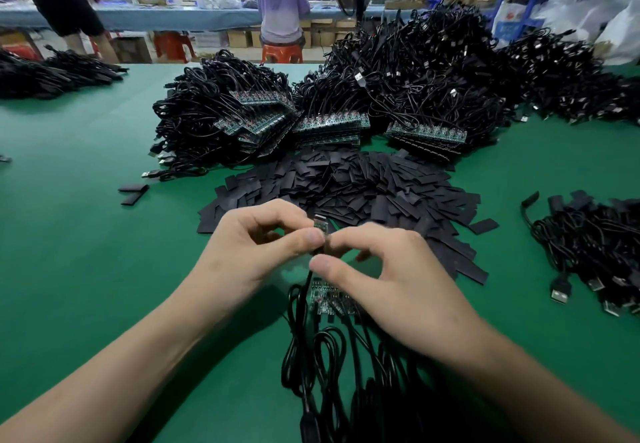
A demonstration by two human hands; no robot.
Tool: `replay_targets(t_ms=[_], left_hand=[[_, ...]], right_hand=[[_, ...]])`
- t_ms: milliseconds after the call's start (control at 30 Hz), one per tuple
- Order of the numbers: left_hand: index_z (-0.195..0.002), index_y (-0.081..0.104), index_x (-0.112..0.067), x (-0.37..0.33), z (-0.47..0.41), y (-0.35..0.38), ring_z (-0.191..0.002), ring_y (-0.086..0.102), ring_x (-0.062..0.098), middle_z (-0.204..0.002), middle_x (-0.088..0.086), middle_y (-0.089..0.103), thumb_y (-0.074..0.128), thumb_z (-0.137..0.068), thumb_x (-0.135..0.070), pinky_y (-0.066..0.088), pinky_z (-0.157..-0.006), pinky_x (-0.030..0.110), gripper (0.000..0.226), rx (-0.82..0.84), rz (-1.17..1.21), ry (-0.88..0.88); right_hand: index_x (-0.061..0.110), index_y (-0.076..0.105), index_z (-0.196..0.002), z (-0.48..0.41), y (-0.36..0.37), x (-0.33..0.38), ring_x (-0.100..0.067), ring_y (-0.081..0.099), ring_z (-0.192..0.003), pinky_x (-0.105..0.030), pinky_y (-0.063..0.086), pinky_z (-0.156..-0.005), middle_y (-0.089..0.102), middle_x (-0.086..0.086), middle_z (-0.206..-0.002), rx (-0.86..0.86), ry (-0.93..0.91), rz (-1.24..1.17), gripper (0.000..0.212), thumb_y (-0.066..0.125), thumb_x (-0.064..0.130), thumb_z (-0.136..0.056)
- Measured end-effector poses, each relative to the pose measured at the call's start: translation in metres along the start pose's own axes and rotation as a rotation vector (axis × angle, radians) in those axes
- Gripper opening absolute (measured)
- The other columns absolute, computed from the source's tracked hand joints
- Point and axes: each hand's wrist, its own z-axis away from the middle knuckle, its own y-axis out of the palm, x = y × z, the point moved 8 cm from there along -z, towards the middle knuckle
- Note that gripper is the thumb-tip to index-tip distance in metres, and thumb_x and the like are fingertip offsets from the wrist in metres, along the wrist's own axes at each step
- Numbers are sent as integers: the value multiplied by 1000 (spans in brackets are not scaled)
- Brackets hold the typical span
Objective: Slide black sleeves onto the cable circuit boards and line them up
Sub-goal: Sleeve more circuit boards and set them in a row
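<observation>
At the near middle of the green table [69,207], both hands are raised just above the surface and meet on one small circuit board [320,226].

1. Left hand [263,240]: fingers curled, thumb and forefinger pinching the board, whose upper end stands clear above the thumb.
2. Right hand [391,279]: thumb and forefinger closed on the board's lower end, where its cable [302,298] leaves; remaining fingers loosely bent. A dark piece shows between the two thumbs; whether it is a sleeve cannot be told.
3. The cable hangs from the board to the table and lies in loops towards the viewer's side.
4. Loose boards [325,298] lie on the table directly beneath the hands, partly hidden by the right hand.
5. Black sleeves [346,182] lie in a broad loose heap just beyond the hands.
6. Behind the heap, stacked boards [329,127] sit in rows against large tangles of black cable.
7. A further bundle of cables [588,248] lies well apart at the right.
8. A seated person [282,6] faces another bench in the background.
</observation>
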Motion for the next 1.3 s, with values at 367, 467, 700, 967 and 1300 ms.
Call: replay_targets(t_ms=[367, 467, 700, 967, 1300], left_hand=[[-125, 70, -26, 13, -21, -31, -104, 57, 4, -116, -11, 62, 73, -91, -32, 37, -91, 9, 34, -164, -931, -13], [-141, 60, -20, 23, -35, -28, -105, 54, 9, -125, -4, 57, 75, -90, -35, 39, -96, 20, 55, -80, -1017, -72], [-126, 71, -24, 23, -56, -29, -77, 55, 4, -100, -7, 58, 83, -79, -45, 45, -77, 27, 53, -61, -1089, -101], [-107, 78, -26, 13, -20, 13, -82, 67, 0, -96, -4, 77, 82, -82, -43, 50, -70, 11, 30, 90, -138, -255], [-113, 75, -20, 26, 17, 34, -102, 74, 26, -115, 13, 75, 78, -86, -41, 59, -71, 23, 34, 154, 356, -421]], right_hand=[[25, 75, -86, -3, -14, 11, -13, 71, -64, -24, 57, -57, 69, 3, -73, 122, 98, -1103, 21, 61, 39, -94], [21, 71, -84, -5, -18, -6, -7, 56, -47, -19, 46, -41, 56, 5, -65, 90, 235, -1139, 24, 57, 36, -97], [14, 71, -88, 0, -13, -39, -6, 35, -35, -15, 27, -32, 51, 1, -62, 100, 430, -900, 22, 61, 33, -93], [25, 70, -95, -3, -22, -34, -5, 38, -50, -19, 33, -48, 45, 10, -57, -29, 210, -193, 21, 64, 44, -96], [28, 69, -81, 0, -23, -20, 0, 45, -55, -13, 34, -54, 51, 16, -58, -98, 66, -38, 13, 70, 30, -94]])
